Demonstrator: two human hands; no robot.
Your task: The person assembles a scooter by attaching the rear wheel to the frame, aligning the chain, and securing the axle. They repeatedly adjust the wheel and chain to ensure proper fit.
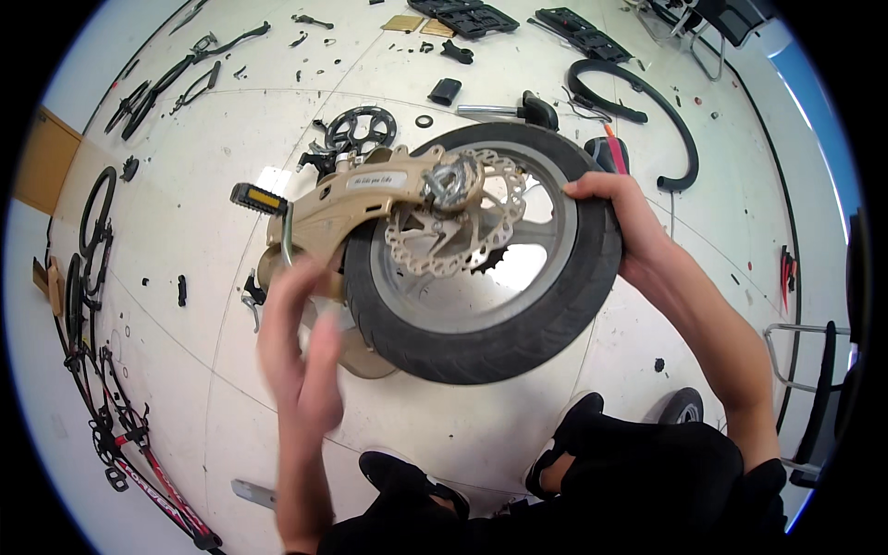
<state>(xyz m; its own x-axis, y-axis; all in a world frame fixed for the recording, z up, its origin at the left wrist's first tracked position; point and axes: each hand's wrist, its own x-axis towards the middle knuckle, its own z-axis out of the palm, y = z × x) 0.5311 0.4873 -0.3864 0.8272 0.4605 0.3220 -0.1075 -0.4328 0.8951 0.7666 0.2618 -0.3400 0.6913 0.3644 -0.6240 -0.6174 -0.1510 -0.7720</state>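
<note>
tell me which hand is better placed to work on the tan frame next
Left, probably. The left hand is already at the tan frame beside the wheel, while the right hand grips the tyre's far edge.

The tire (518,342) is black rubber, dull and bumpy. The brake disc (462,227) at its middle is shiny metal with holes. At nine o'clock, the tan frame (342,208) looks smooth and painted.
</note>
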